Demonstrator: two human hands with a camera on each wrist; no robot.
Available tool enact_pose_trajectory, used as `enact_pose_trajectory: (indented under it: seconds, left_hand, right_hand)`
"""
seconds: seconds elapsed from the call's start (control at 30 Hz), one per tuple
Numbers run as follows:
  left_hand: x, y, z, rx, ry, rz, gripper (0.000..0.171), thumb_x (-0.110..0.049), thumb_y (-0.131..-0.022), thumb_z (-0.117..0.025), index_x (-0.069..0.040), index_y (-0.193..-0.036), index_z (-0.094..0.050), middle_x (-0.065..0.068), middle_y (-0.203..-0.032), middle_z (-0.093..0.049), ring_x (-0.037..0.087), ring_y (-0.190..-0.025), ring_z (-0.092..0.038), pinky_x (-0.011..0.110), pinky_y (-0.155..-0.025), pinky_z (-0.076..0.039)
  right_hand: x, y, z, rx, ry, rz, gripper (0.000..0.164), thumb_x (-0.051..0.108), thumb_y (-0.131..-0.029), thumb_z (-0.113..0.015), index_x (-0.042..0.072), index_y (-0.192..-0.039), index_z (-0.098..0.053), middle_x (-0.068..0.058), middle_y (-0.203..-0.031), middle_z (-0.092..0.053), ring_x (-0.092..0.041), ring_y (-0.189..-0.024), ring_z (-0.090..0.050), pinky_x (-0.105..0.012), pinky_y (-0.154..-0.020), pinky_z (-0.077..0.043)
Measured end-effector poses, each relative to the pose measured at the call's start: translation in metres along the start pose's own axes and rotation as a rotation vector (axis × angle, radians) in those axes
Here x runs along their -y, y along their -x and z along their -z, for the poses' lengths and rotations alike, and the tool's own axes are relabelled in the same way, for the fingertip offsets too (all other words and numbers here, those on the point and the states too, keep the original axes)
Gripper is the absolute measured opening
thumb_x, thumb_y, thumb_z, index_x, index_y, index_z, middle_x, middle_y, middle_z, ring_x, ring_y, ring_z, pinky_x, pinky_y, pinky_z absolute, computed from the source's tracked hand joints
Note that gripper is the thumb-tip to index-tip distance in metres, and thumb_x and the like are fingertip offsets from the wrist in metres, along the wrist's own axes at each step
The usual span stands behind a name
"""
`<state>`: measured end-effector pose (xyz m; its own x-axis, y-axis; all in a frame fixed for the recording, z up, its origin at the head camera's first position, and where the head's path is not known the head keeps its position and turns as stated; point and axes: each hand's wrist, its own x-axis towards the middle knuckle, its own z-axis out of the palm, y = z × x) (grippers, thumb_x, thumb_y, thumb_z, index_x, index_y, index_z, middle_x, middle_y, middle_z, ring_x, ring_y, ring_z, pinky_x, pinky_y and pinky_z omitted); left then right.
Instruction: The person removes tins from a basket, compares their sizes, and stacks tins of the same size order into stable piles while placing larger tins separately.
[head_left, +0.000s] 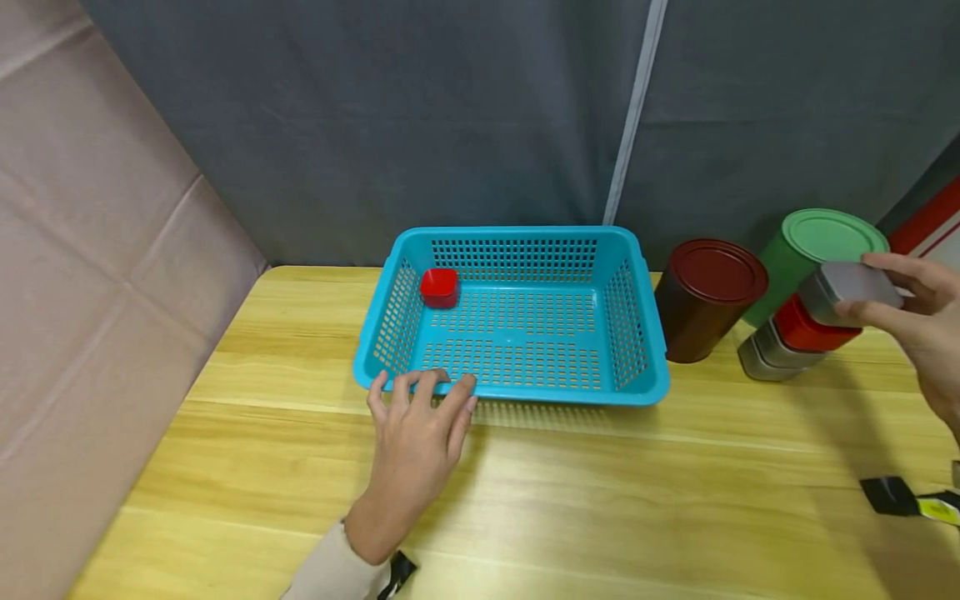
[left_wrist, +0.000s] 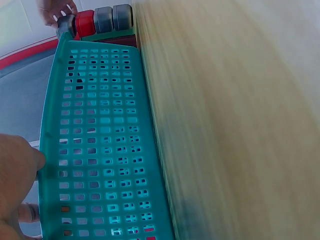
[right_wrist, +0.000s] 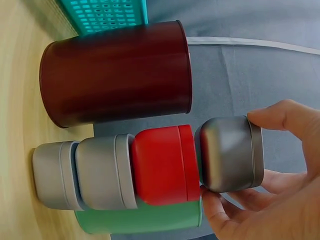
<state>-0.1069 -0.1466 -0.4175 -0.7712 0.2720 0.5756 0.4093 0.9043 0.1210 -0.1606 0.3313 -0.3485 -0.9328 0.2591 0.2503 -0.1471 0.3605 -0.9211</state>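
My right hand (head_left: 926, 312) grips a small grey tin (head_left: 851, 292) between thumb and fingers. This tin sits at the top of a stack, slightly tilted, with a narrow gap above the red tin (right_wrist: 162, 165) in the right wrist view. Under the red one are two more grey tins (right_wrist: 105, 172). My left hand (head_left: 420, 433) holds the near rim of a blue plastic basket (head_left: 525, 396), fingers bent over the edge. Inside the basket, a small red tin (head_left: 440, 287) lies near the left wall.
A dark red-brown canister (head_left: 705, 300) stands between the basket and the stack. Behind the stack is a green canister (head_left: 825, 237). A grey curtain (head_left: 375, 125) hangs at the back of the wooden table (head_left: 570, 508).
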Motion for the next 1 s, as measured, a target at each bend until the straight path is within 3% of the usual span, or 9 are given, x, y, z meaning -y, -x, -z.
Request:
enact_pose_trajectory:
  seconds: [0.67, 1.0]
  left_hand:
    - [-0.001, 0.000, 0.002, 0.027, -0.003, 0.012, 0.023, -0.035, -0.104, -0.063, -0.026, -0.121, -0.076, 0.012, -0.114, -0.073, 0.041, -0.111, -0.062, 0.078, -0.108, -0.029]
    - [0.000, 0.000, 0.001, 0.002, -0.002, 0.000, 0.028, -0.039, -0.109, -0.054, -0.025, -0.120, -0.076, 0.012, -0.112, -0.073, 0.041, -0.110, -0.063, 0.078, -0.107, -0.030]
  right_hand:
    - [-0.009, 0.001, 0.003, 0.002, 0.001, 0.008, 0.066, -0.019, -0.091, -0.059, 0.041, -0.119, -0.064, 0.030, -0.111, -0.057, 0.007, -0.089, -0.051, 0.000, -0.070, -0.040]
    - [-0.016, 0.000, 0.006, -0.004, 0.016, 0.009, 0.065, -0.017, -0.092, -0.060, 0.039, -0.124, -0.062, 0.028, -0.113, -0.055, 0.007, -0.092, -0.051, 0.001, -0.072, -0.040]
